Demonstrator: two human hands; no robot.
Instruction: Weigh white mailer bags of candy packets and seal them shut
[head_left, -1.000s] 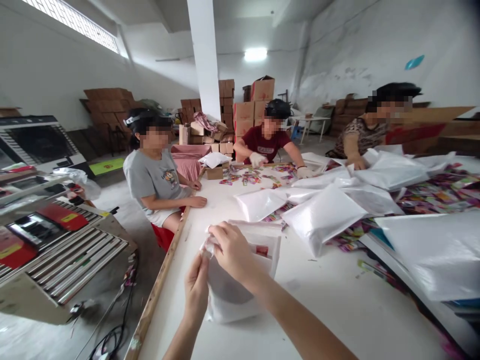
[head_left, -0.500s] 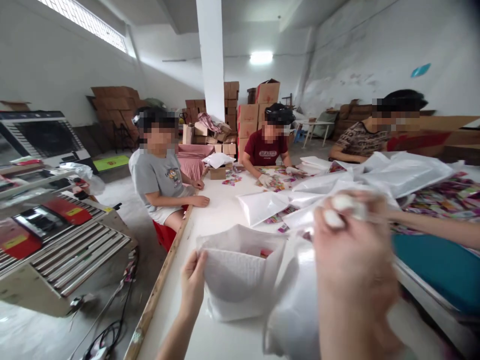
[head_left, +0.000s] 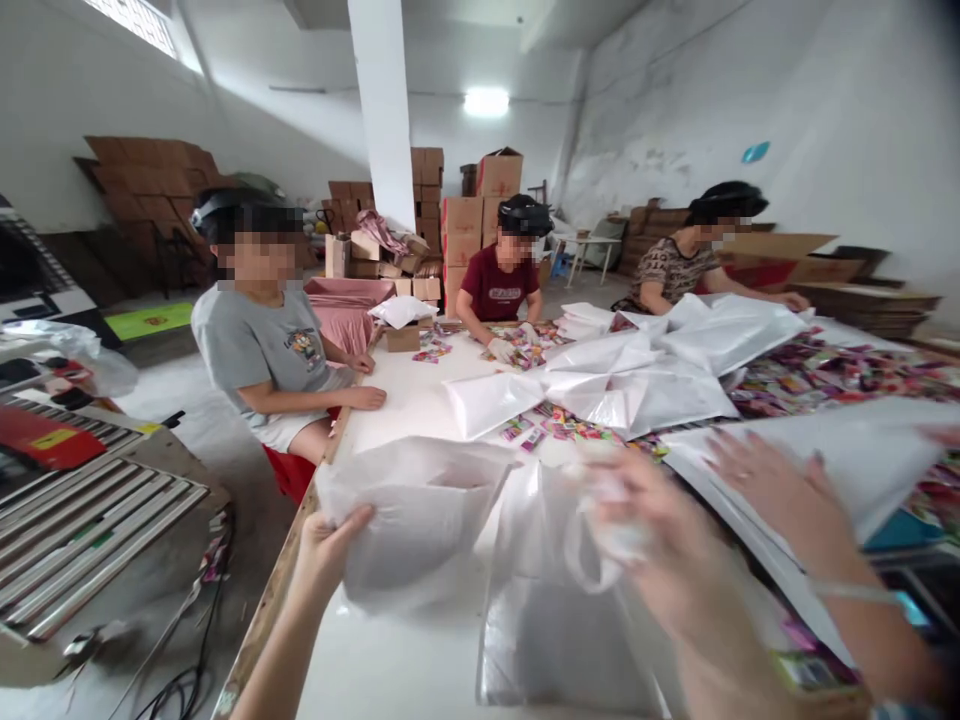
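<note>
My left hand [head_left: 326, 545] is closed on the near left edge of a white bag [head_left: 420, 510], which stands puffed open on the white table [head_left: 405, 670]. My right hand [head_left: 645, 540], smeared by motion, pinches the top of a translucent plastic bag [head_left: 547, 610] that hangs down onto the table right of the white bag. A co-worker's open hand [head_left: 772, 490], with a band on the wrist, reaches in from the right over a flat white sheet [head_left: 847, 450].
Three people sit along the table's left and far sides. Heaps of white bags [head_left: 637, 375] and colourful sachets [head_left: 810, 375] cover the middle and right. A roller conveyor machine [head_left: 82, 540] stands at the left, with cables on the floor. Cardboard boxes [head_left: 465, 215] are stacked behind a pillar.
My right hand let go of the white bag, swung right and came back holding a translucent plastic bag. My left hand kept its hold and the white bag opened wider. The view shifted right.
</note>
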